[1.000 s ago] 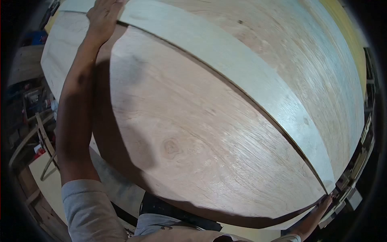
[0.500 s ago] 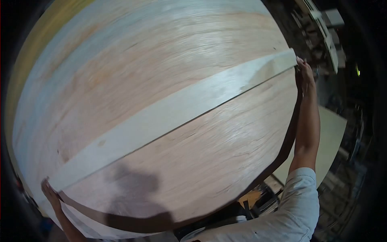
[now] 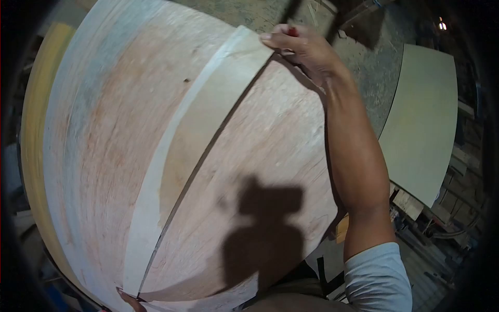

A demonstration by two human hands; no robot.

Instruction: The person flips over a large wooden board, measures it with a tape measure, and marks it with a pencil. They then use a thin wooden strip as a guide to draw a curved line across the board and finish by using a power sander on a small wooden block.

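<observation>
Nearest, the left hand [image 3: 129, 300] is at the low end of the pale strip [image 3: 182, 151], cut off by the view so I can't tell whether its fingers pinch or only press. From that grip the strip runs up and away over the large wooden sheet [image 3: 265, 125] to the right hand [image 3: 312, 54], whose thumb bears on the far corner while its fingers curl in at the edge, closed on the strip's end, with something red [image 3: 293, 32] tucked among them. One hand per end likely keeps the strip flat and stops it swinging. Out beyond the right forearm lies a greenish panel [image 3: 426, 119]. Compared with half a second ago, the strip stands much steeper in view and the right hand looms larger; whether the strip shifted on the sheet or only the head turned, I can't say.
</observation>
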